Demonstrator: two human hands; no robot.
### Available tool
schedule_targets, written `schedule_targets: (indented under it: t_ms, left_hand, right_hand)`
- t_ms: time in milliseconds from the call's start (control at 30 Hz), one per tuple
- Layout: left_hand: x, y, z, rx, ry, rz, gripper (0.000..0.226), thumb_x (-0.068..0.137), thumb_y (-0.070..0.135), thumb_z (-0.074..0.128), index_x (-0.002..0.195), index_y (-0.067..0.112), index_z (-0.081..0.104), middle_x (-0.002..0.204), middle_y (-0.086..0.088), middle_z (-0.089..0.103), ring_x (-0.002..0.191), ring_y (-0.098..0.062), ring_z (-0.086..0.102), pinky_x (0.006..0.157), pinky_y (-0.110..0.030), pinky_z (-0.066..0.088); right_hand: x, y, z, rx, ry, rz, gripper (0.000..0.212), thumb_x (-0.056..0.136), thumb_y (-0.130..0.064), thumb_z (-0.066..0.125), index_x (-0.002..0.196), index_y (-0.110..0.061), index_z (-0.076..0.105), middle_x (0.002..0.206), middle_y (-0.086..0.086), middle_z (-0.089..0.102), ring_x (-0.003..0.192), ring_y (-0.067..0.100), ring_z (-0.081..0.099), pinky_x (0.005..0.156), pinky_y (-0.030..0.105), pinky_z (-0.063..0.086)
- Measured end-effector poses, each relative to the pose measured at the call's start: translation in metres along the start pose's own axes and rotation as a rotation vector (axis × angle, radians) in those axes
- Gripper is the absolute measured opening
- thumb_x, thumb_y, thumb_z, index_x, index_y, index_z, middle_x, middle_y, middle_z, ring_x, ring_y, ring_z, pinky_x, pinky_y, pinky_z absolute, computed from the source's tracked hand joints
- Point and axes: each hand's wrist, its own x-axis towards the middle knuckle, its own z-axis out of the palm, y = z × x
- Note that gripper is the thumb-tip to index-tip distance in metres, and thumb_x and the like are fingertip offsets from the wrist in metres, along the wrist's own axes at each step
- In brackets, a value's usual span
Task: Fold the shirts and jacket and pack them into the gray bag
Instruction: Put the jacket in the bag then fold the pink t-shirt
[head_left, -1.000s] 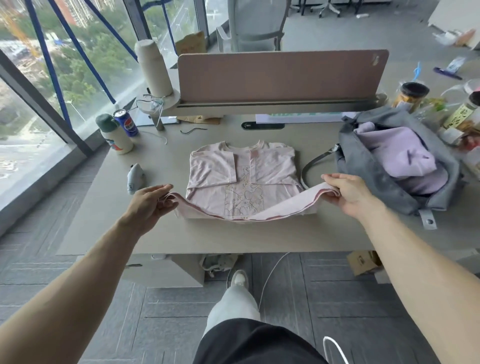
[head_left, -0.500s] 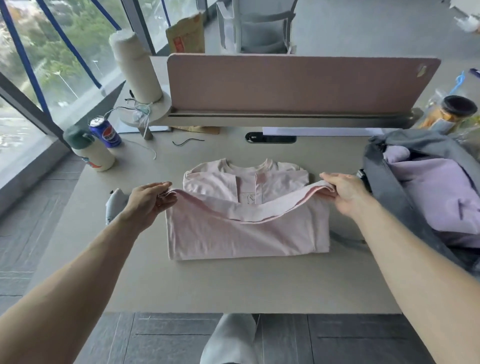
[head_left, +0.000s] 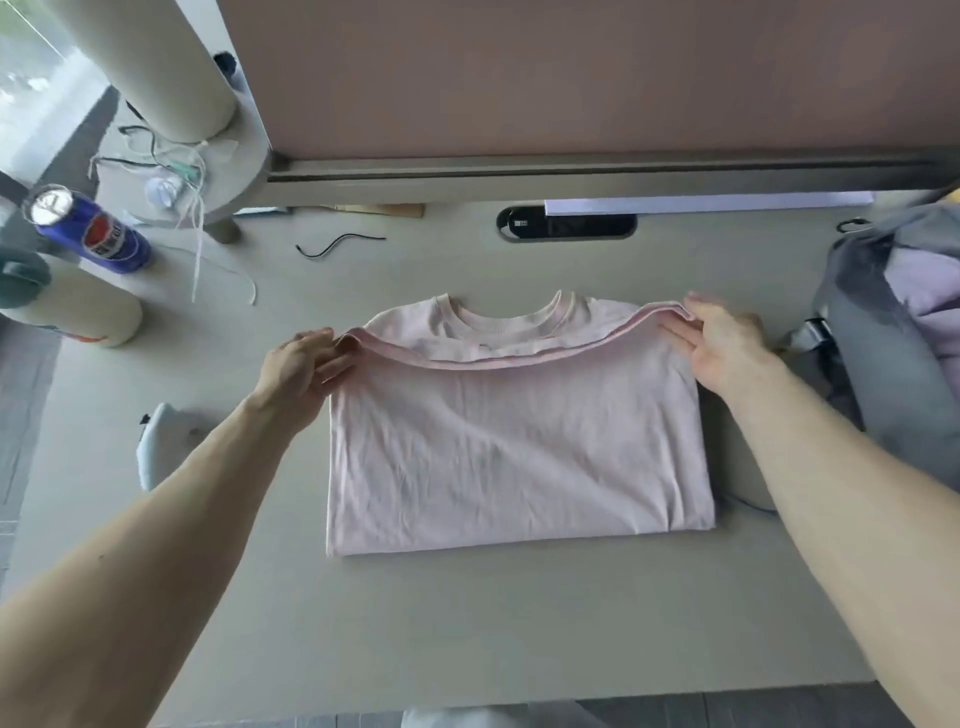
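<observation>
A pink shirt (head_left: 519, 457) is shown lying flat on the gray desk (head_left: 467, 623), doubled over, with its near folded edge set between the two forearms. The raised hem is stretched across the garment and held at both corners. It is pinched at one end by the left hand (head_left: 301, 374), whose fingers are curled round the cloth. At the other end the edge is caught between the thumb and fingers of the right hand (head_left: 727, 348). The hem is held just short of the collar, which is left uncovered just beyond the hands. Just outside the right hand, the gray bag (head_left: 872, 364) is seen lying open on the desk, with a lilac garment (head_left: 930, 312) packed inside. Well outside the left hand and farther off, a cream bottle (head_left: 67, 306) and a blue can (head_left: 98, 234) are placed close together. Beyond both hands, a black cord (head_left: 337, 243) is left loose before the divider panel (head_left: 571, 73).
</observation>
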Motion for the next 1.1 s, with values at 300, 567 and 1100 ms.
schedule_targets:
  t_ms: [300, 567, 1100]
  left_hand:
    - [-0.001, -0.044, 0.014, 1.017, -0.052, 0.635, 0.044, 0.088, 0.042, 0.058, 0.128, 0.023, 0.06, 0.141, -0.003, 0.057, 0.132, -0.022, 0.052, 0.106, -0.043, 0.041]
    - [-0.031, -0.101, -0.026, 1.463, 0.102, 0.402, 0.082, 0.093, 0.065, 0.048, 0.159, 0.029, 0.014, 0.168, -0.006, 0.001, 0.154, -0.026, 0.0, 0.119, -0.058, 0.004]
    - [-0.094, -0.111, -0.047, 0.937, 0.171, -0.025, 0.045, 0.067, 0.025, 0.09, 0.1, 0.011, 0.062, 0.094, -0.005, 0.066, 0.088, -0.027, 0.064, 0.063, -0.033, 0.05]
  right_hand:
    - [-0.003, 0.051, -0.008, -0.904, -0.153, -0.5, 0.051, 0.093, -0.015, 0.061, 0.142, -0.011, 0.046, 0.143, 0.008, 0.052, 0.127, 0.019, 0.052, 0.101, 0.029, 0.042]
    - [-0.047, 0.134, -0.042, -1.806, -0.183, -0.723, 0.063, 0.097, -0.051, 0.023, 0.156, -0.029, 0.017, 0.165, 0.005, 0.01, 0.15, 0.03, 0.012, 0.12, 0.052, 0.013]
    - [-0.067, 0.167, -0.047, -1.844, -0.222, -0.623, 0.065, 0.1, -0.055, 0.022, 0.156, -0.034, -0.002, 0.165, 0.0, -0.012, 0.151, 0.025, -0.007, 0.121, 0.048, 0.0]
